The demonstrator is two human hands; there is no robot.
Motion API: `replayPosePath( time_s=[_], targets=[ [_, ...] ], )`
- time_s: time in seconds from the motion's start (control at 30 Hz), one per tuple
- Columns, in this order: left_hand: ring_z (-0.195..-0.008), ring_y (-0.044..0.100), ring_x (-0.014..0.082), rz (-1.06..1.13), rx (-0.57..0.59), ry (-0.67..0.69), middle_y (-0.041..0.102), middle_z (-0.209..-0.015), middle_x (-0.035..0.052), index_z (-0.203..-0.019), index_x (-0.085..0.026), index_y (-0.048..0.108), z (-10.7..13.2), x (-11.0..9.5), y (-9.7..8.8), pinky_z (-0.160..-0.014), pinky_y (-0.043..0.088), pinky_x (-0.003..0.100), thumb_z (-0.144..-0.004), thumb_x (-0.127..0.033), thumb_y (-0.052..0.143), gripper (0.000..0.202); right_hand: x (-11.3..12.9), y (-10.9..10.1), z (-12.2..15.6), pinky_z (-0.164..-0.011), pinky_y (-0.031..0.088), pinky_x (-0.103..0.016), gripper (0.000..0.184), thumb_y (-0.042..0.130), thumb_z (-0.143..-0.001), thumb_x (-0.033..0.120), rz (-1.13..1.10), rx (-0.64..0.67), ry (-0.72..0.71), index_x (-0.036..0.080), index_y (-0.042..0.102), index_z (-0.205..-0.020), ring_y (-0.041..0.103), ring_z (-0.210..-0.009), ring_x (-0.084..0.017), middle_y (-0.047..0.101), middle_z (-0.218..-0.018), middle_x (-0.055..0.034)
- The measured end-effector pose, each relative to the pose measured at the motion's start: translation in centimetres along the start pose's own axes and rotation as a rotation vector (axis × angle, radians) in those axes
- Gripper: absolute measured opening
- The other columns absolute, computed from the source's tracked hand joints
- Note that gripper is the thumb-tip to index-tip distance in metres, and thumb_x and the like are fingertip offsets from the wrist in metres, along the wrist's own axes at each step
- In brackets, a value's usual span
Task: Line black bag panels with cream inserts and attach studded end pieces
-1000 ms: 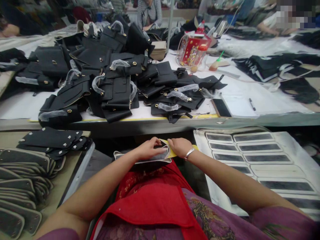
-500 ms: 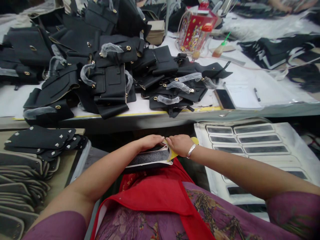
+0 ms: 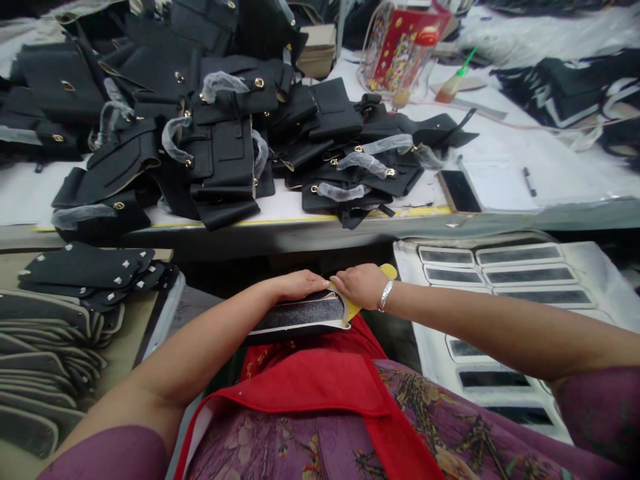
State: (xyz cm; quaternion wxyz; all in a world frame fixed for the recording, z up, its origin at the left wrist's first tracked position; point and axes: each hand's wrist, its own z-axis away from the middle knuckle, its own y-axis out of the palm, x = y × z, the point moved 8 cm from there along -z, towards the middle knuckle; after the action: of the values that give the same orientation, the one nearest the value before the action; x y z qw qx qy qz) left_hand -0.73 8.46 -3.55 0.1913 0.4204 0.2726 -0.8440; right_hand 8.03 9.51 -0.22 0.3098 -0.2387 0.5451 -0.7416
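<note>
On my lap, against the red apron (image 3: 320,380), lies a black bag piece (image 3: 300,315) with pale edges and a grey-black panel. My left hand (image 3: 300,285) is closed on its far edge, the fingertips near the right corner. My right hand (image 3: 361,287), with a silver bangle on the wrist, is closed around a flat yellow tool (image 3: 389,271). One rounded end of that tool sticks out past the hand, and its other part lies against the right end of the bag piece. The two hands' thumbs nearly meet; what they pinch there is hidden.
Black handbags (image 3: 220,153) with wrapped handles are heaped on the table ahead. A phone (image 3: 459,191), a pen (image 3: 529,181) and a bottle with a green tip (image 3: 453,85) lie to the right. Black panels (image 3: 45,373) are stacked at left; a white board (image 3: 410,267) with dark strips stands right.
The view has shifted slightly. Both hands stay at the right end of the bag piece, and the right hand with the yellow tool has moved only a little.
</note>
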Motion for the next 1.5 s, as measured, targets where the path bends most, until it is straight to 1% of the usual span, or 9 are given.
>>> replayPosePath(
  time_s=[0.3, 0.53, 0.77, 0.93, 1.07, 1.17, 1.3, 1.4, 1.5],
  targets=[
    [-0.078, 0.052, 0.0170, -0.176, -0.011, -0.034, 0.062, -0.083, 0.0036, -0.086, -0.014, 0.064, 0.5, 0.3, -0.1, -0.067, 0.039, 0.024, -0.088, -0.049, 0.030, 0.049, 0.4, -0.3, -0.7, -0.054, 0.031, -0.028, 0.049, 0.021, -0.095, 0.040, 0.018, -0.013, -0.085, 0.018, 0.062, -0.081, 0.064, -0.072, -0.021, 0.069, -0.081, -0.0073],
    [-0.078, 0.055, 0.0161, -0.130, 0.036, -0.007, 0.066, -0.087, 0.0025, -0.091, -0.016, 0.066, 1.3, 0.7, -0.6, -0.069, 0.040, 0.022, -0.088, -0.048, 0.034, 0.045, 1.3, -0.6, -1.8, -0.054, 0.030, -0.028, 0.049, 0.021, -0.095, 0.039, 0.014, 0.003, -0.147, 0.018, 0.063, -0.082, 0.064, -0.071, -0.021, 0.069, -0.081, -0.0074],
    [-0.095, 0.058, 0.0185, -0.100, 0.052, 0.026, 0.066, -0.108, 0.0041, -0.109, -0.020, 0.063, 2.2, 1.1, -1.6, -0.082, 0.039, 0.023, -0.086, -0.048, 0.039, 0.044, 2.3, -1.0, -3.1, -0.061, 0.035, -0.029, 0.051, 0.019, -0.095, 0.040, 0.016, 0.089, -0.158, 0.017, 0.064, -0.087, 0.064, -0.075, -0.021, 0.069, -0.084, -0.0092],
    [-0.104, 0.055, 0.0194, -0.107, 0.037, -0.007, 0.062, -0.119, 0.0051, -0.116, -0.020, 0.059, 3.4, 2.4, -2.5, -0.088, 0.037, 0.023, -0.084, -0.050, 0.042, 0.047, 4.4, -1.6, -4.5, -0.063, 0.037, -0.029, 0.054, 0.019, -0.095, 0.043, 0.005, 0.061, -0.199, 0.016, 0.065, -0.089, 0.064, -0.080, -0.021, 0.069, -0.088, -0.0112],
    [-0.105, 0.056, 0.0218, -0.267, -0.027, -0.108, 0.059, -0.124, 0.0078, -0.127, -0.021, 0.050, 5.8, 2.6, -2.8, -0.089, 0.038, 0.027, -0.085, -0.051, 0.039, 0.052, 6.2, -2.7, -5.6, -0.064, 0.039, -0.029, 0.054, 0.020, -0.094, 0.045, 0.059, 0.046, -0.254, 0.016, 0.066, -0.093, 0.064, -0.082, -0.022, 0.069, -0.092, -0.0120],
    [-0.117, 0.050, 0.0249, -0.416, -0.125, -0.137, 0.047, -0.136, 0.0124, -0.137, -0.018, 0.037, 8.4, 1.7, -2.5, -0.095, 0.035, 0.030, -0.083, -0.053, 0.042, 0.064, 4.3, -4.6, -5.5, -0.068, 0.041, -0.031, 0.054, 0.022, -0.093, 0.048, 0.114, 0.070, -0.215, 0.017, 0.066, -0.095, 0.063, -0.084, -0.023, 0.069, -0.093, -0.0127],
    [-0.127, 0.040, 0.0291, -0.588, -0.272, -0.087, 0.038, -0.142, 0.0164, -0.138, -0.015, 0.031, 9.8, -0.6, -0.9, -0.102, 0.031, 0.034, -0.070, -0.060, 0.057, 0.086, -2.6, -7.6, -2.0, -0.074, 0.041, -0.035, 0.061, 0.016, -0.093, 0.049, 0.168, -0.002, 0.047, 0.013, 0.066, -0.096, 0.062, -0.092, -0.026, 0.067, -0.098, -0.0166],
    [-0.129, 0.036, 0.0327, -0.704, -0.304, -0.046, 0.035, -0.142, 0.0203, -0.135, -0.011, 0.033, 7.6, -2.8, 1.2, -0.103, 0.029, 0.037, -0.061, -0.063, 0.064, 0.096, -5.7, -6.1, 2.5, -0.075, 0.041, -0.036, 0.059, 0.019, -0.093, 0.049, 0.150, 0.046, 0.215, 0.015, 0.067, -0.094, 0.062, -0.092, -0.027, 0.068, -0.098, -0.0151],
    [-0.120, 0.044, 0.0362, -0.778, -0.381, -0.010, 0.044, -0.132, 0.0238, -0.129, -0.006, 0.037, 4.7, -4.6, 2.8, -0.097, 0.034, 0.040, -0.056, -0.061, 0.069, 0.097, -4.7, -2.9, 6.1, -0.074, 0.042, -0.036, 0.056, 0.016, -0.095, 0.044, 0.089, 0.058, 0.284, 0.015, 0.064, -0.103, 0.063, -0.091, -0.026, 0.068, -0.099, -0.0139]
  ],
)
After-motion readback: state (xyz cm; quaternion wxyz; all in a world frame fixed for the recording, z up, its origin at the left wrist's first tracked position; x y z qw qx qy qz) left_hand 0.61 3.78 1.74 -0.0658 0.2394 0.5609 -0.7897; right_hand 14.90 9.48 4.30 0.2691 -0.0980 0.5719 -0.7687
